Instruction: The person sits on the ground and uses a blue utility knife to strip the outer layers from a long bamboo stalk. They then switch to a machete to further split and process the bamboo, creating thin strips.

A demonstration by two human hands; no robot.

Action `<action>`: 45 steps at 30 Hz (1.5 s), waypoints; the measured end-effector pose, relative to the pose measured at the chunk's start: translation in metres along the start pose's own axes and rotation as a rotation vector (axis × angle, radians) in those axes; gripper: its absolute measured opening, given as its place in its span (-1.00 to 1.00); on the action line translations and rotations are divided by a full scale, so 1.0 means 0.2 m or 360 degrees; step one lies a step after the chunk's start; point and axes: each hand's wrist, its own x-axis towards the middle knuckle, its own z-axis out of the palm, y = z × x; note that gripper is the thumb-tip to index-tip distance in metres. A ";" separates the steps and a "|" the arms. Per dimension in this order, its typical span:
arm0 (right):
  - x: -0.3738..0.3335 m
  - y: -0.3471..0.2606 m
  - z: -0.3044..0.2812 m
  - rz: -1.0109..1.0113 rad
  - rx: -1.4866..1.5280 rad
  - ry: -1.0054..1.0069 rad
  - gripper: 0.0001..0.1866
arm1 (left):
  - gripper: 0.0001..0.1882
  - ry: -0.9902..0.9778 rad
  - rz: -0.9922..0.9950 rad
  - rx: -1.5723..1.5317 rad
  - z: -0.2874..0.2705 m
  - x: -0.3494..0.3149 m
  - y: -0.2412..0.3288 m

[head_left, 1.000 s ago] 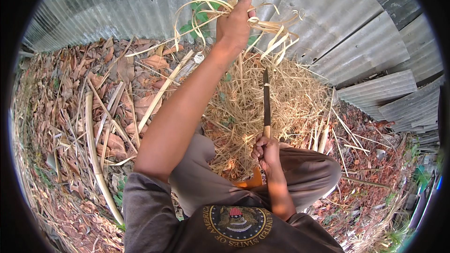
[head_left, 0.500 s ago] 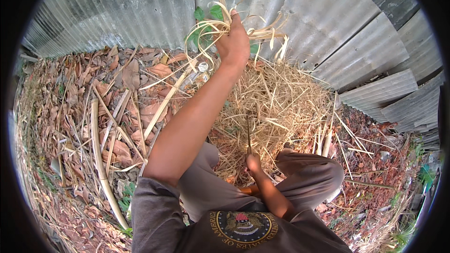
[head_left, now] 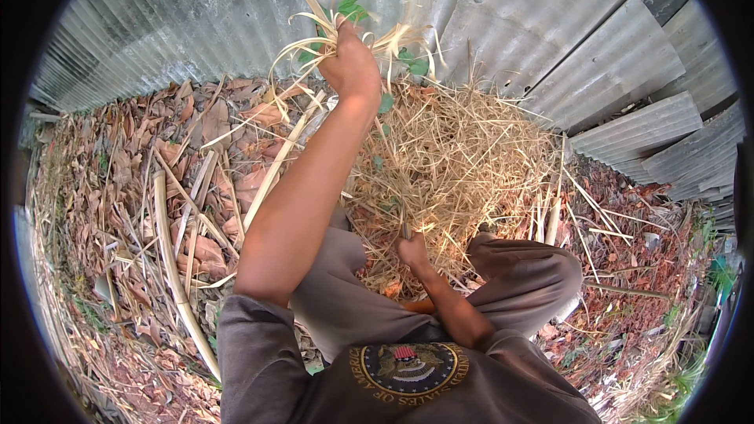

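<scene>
My left hand is raised out ahead near the metal fence, its fingers wrapped around a bundle of pale bamboo strips. Thin curls hang from both sides of the grip, and a thicker straight end sticks up past the thumb. Low between my knees, my right hand is closed on a knife. Its narrow dark blade points away from me, seen nearly edge-on and hard to pick out. Just beyond it spreads a heap of straw-coloured shavings.
A corrugated metal fence closes off the far side. Dry brown leaves cover the ground at left, with a long bamboo pole lying there. Split bamboo pieces lie right of the heap. Green leaves grow by the fence.
My left hand has shifted left with the bundle of strips. My right hand has moved slightly left and up, and the knife blade shows less than before.
</scene>
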 end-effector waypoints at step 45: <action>-0.17 -0.25 -0.07 -0.0178 0.0594 0.0128 -0.91 | -0.71 -0.0030 0.0229 0.0064 0.05 -0.10 0.08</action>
